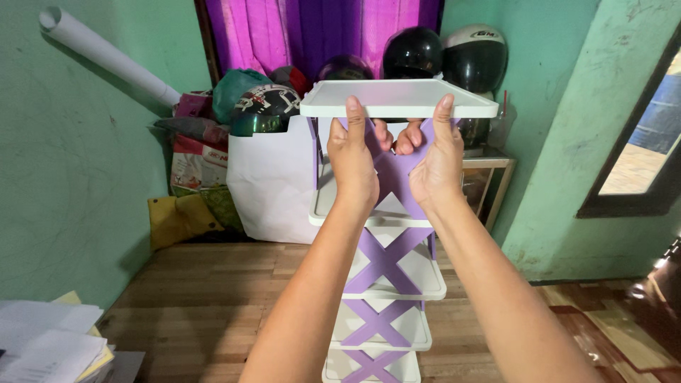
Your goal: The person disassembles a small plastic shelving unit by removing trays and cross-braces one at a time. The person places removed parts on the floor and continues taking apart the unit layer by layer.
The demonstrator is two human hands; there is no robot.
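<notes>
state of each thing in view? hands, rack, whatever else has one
left hand: gripping purple cross panel, thumb on top shelf edge
right hand: gripping same panel, thumb on top shelf edge
purple cross panel: held under top shelf
top shelf: level
rack: upright, tiers stacked
curtain: drawn shut
paper roll: rolled, leaning on wall

Wooden floor [198,298] under shelf rack [383,284]

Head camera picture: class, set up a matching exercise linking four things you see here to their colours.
Things:
1. top shelf
2. cross brace
3. curtain
4. cushion

Colours:
A. yellow
B. white
C. lilac
D. magenta

Pairs: 1-B, 2-C, 3-D, 4-A. The left hand and right hand grip under the top shelf.
</notes>
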